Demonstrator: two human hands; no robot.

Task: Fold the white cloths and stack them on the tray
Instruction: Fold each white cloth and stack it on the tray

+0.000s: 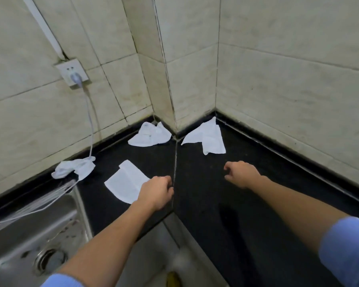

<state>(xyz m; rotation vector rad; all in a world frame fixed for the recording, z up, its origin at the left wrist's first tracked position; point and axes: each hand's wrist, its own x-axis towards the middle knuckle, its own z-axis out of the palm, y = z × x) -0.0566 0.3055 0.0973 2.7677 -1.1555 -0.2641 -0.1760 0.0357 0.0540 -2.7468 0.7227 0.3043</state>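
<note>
A black corner surface (205,183) under tiled walls (278,69), sink (29,235) at left, carries white cloths (205,135). Right hand (241,174) loosely curled, empty; left hand (155,192) curled, grip unclear.

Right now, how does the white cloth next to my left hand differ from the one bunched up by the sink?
The near cloth lies flat with one edge folded over; the sink-side cloth is crumpled into a heap. The near cloth sits on open counter; the sink-side cloth lies by the wall where the power cord comes down. Both are white.
</note>
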